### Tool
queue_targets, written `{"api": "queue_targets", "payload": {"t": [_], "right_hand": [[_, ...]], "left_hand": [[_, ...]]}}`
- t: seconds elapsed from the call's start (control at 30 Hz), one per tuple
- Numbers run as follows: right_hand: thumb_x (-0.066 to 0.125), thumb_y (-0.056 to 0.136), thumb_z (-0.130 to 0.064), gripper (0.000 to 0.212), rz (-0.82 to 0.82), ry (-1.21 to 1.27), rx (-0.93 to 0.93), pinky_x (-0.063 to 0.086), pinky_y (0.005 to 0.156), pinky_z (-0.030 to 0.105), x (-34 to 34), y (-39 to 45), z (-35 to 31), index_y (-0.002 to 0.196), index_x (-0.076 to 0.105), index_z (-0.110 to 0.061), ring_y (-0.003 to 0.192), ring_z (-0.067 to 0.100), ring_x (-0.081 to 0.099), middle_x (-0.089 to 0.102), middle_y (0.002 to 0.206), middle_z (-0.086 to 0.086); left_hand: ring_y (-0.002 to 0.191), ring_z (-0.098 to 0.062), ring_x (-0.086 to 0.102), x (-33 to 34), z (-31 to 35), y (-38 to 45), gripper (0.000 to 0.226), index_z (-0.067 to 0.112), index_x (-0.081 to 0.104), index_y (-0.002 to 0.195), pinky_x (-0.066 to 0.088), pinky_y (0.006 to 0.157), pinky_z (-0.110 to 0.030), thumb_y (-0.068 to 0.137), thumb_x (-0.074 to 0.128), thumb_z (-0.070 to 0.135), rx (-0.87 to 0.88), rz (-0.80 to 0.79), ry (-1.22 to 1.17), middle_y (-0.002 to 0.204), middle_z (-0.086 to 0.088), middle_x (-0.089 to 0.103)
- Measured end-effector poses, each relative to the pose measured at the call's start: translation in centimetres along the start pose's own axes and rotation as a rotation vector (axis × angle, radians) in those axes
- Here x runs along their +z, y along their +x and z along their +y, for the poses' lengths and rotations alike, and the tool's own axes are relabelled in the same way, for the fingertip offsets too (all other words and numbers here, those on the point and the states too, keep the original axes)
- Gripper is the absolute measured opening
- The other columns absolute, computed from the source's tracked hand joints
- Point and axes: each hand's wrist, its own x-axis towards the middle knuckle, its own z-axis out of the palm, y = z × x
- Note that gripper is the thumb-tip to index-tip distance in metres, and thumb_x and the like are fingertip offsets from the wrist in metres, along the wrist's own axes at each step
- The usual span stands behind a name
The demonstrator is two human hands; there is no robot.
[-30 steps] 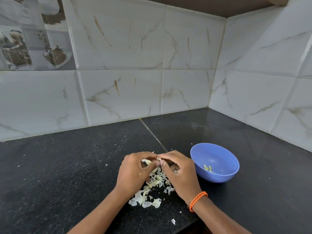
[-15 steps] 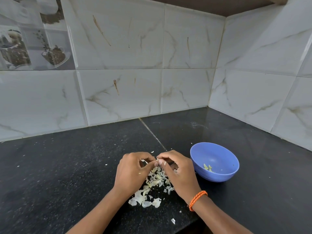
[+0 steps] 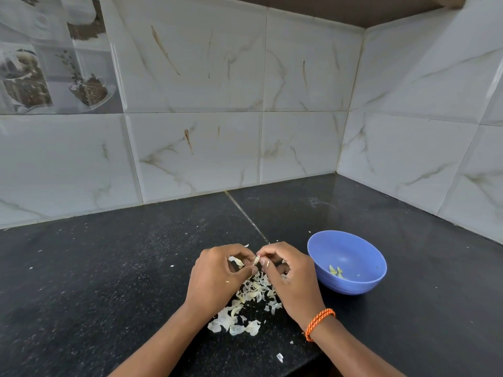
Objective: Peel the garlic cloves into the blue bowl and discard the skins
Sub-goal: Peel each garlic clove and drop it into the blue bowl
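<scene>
Corner of a kitchen: black speckled stone desk [image 3: 109, 268] meeting white marble-pattern wall tiles [image 3: 196, 77] on two sides, with a grout seam running diagonally across the desk toward the hands. Top-left tiles carry a printed cup-and-coffee-bean picture [image 3: 51, 74]. Dark underside of a shelf or cabinet [image 3: 313, 6] along the top edge.

Both hands sit together near the front-centre of the desk, fingertips meeting. Left hand [image 3: 215, 276] has fingers curled, thumb and forefinger pinching a small pale garlic clove [image 3: 256, 259]. Right hand [image 3: 291, 276] also curled, fingertips pinching the same clove from the other side, touching the left hand's fingertips. A loose flake of skin [image 3: 236, 262] shows inside the curl of the left hand; cannot tell whether it is attached to the clove. Orange braided wristband [image 3: 318, 322] on the right wrist.

Pile of papery garlic skins [image 3: 250, 297] lies on the desk directly under and between the hands, spreading toward the front edge; bigger translucent pieces at the near-left end. A few stray flakes sit apart, one near the front edge [image 3: 279, 357]. White specks scattered over the left half of the desk.

Blue bowl [image 3: 362, 254] stands upright just right of the right hand, not touching it. Inside, a few small peeled yellowish cloves [image 3: 336, 271] on the near-left part of the floor.
</scene>
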Motion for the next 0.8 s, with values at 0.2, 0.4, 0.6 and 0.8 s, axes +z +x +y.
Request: {"api": "queue_targets", "payload": {"t": [0.2, 0.4, 0.6, 0.8], "right_hand": [[0.071, 0.095, -0.003, 0.021, 0.000, -0.048, -0.042, 0.051, 0.064, 0.017, 0.0, 0.0, -0.1, 0.096, 0.075, -0.024, 0.088, 0.014, 0.070, 0.070, 0.093, -0.015], [0.071, 0.095, -0.003, 0.023, 0.021, -0.087, -0.055, 0.050, 0.060, 0.018, 0.1, -0.1, 0.0, 0.095, 0.073, -0.026, 0.086, 0.014, 0.069, 0.068, 0.093, -0.016], [0.072, 0.094, -0.002, 0.024, 0.048, -0.092, -0.046, 0.046, 0.066, 0.011, 0.0, 0.0, 0.0, 0.096, 0.074, -0.026, 0.086, 0.012, 0.069, 0.070, 0.092, -0.015], [0.073, 0.096, -0.010, 0.018, 0.000, -0.045, -0.014, 0.052, 0.061, 0.020, 0.1, -0.1, 0.0, 0.099, 0.075, -0.027, 0.086, 0.013, 0.071, 0.072, 0.094, -0.017]], "left_hand": [[0.047, -0.021, 0.061, -0.2, 0.1, 0.0, 0.025, 0.035, 0.071, 0.072, 0.051, 0.052, -0.044, 0.080, 0.093, 0.044, -0.039, 0.065, 0.073, 0.072, 0.018, 0.072], [0.054, 0.000, 0.067, -0.2, 0.5, 0.1, 0.011, 0.039, 0.084, 0.082, 0.056, 0.056, -0.031, 0.089, 0.088, 0.031, -0.053, 0.041, 0.113, 0.075, 0.034, 0.073], [0.056, -0.007, 0.072, -0.4, 0.9, -0.1, 0.024, 0.042, 0.083, 0.101, 0.056, 0.059, -0.033, 0.097, 0.078, 0.019, -0.004, -0.026, 0.014, 0.086, 0.031, 0.076], [0.056, -0.012, 0.071, -0.4, 0.9, -0.2, 0.009, 0.037, 0.081, 0.082, 0.060, 0.061, -0.046, 0.089, 0.087, 0.040, -0.019, -0.002, -0.022, 0.076, 0.016, 0.077]]}}
